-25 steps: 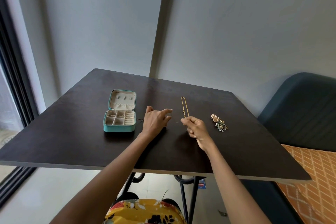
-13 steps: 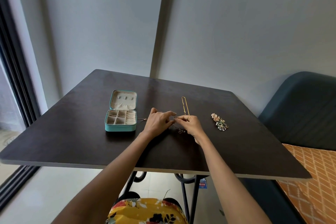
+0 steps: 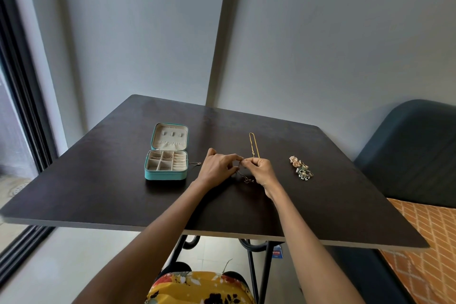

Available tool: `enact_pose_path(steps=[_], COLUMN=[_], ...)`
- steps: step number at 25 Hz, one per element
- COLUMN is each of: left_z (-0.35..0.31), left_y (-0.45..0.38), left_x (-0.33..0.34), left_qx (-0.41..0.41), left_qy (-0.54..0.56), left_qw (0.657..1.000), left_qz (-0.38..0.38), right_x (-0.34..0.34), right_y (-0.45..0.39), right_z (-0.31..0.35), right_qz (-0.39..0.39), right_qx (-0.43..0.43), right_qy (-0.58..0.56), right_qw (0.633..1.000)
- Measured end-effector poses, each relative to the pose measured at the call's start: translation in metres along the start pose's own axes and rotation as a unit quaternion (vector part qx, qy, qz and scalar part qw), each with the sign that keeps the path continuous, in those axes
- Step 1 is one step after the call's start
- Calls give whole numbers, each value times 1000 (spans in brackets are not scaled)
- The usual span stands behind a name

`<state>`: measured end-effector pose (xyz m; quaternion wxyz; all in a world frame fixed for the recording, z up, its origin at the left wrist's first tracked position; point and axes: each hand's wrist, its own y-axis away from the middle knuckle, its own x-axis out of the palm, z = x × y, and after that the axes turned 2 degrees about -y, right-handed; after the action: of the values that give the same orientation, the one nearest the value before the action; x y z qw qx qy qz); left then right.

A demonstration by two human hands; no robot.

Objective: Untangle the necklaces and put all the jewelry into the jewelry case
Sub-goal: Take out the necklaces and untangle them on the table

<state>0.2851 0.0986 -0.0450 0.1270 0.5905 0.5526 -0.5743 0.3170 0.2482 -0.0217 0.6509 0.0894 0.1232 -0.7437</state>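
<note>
Your fingertips meet over the dark table (image 3: 98, 190), hiding how the thin chain (image 3: 245, 178) is caught; both your left hand (image 3: 217, 166) and right hand (image 3: 262, 170) pinch it, fingers curled. Grey wall behind, blue seat (image 3: 409, 155) right. The open teal jewelry case (image 3: 166, 168) sits left, a gold necklace (image 3: 254, 144) beyond, earrings (image 3: 301, 168) right

No readable text or labels.
</note>
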Motion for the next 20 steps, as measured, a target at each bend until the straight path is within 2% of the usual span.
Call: enact_pose_path(steps=[6,13,17,20], left_z=[0,1,4,12], left_y=[0,1,0,-4], left_x=[0,-1,2,6], left_qx=[-2,-18,-74,-106], left_qy=[5,26,132,261], left_qw=[1000,999,988,959], left_qz=[-4,-11,-15,-23], right_x=[-7,-4,-6,-6], right_y=[-1,3,3,-1], right_z=[0,3,4,1], right_qz=[34,27,35,30], right_qx=[33,18,21,29], right_qy=[-7,1,1,4], right_qw=[999,999,999,999])
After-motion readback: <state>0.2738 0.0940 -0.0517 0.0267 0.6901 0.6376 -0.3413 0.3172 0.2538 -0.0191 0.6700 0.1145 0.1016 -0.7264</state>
